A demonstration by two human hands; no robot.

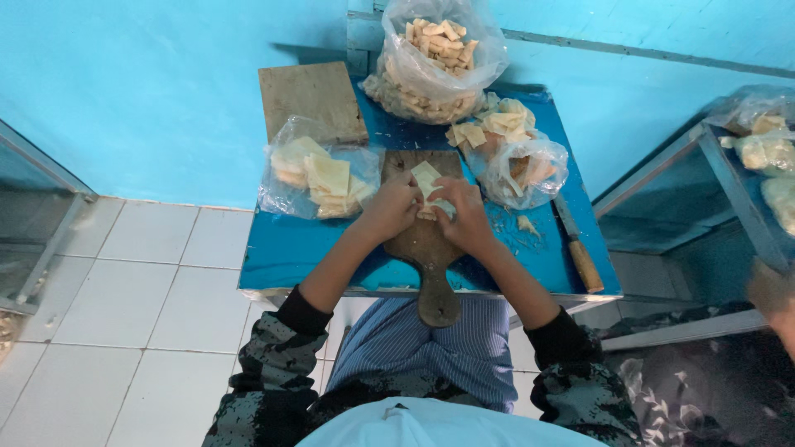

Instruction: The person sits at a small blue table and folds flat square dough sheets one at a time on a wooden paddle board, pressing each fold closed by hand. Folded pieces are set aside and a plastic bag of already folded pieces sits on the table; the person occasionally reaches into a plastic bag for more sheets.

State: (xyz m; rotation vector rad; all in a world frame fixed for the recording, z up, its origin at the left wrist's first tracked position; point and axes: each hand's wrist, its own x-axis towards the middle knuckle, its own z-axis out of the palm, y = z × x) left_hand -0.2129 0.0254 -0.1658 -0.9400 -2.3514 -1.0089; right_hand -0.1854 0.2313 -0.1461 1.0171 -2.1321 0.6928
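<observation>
Blue table: a small blue-topped metal table point(286, 252) stands against a turquoise wall, over white floor tiles.
Big bag: a clear plastic bag of small pale cut pieces point(435, 62) stands at the far edge of the table, open at the top and nearly full.
Left bag: a clear plastic bag of flat pale yellow square sheets point(319, 175) lies left of the board, the sheets stacked inside it.
Right bag: a smaller clear plastic bag with pale sheets and scraps point(517, 161) lies right of the board, some sheets spilling over its rim.
Board: a dark brown wooden paddle-shaped cutting board point(426, 248) lies in the middle, its handle toward the person.
Spare board: a plain rectangular wooden board point(310, 99) lies at the far left corner.
Knife: a knife with a wooden handle point(580, 252) lies at the right edge of the table, apart from both hands.
Sheet: a pale yellow square dough sheet point(426, 178) is over the far part of the paddle board, between the two hands.
Left hand: the left hand point(389, 207) has its fingers closed on the left edge of the sheet.
Right hand: the right hand point(468, 217) pinches the right edge of the same sheet.
Crumbs: pale crumbs point(522, 228) lie just beside the right hand.
</observation>
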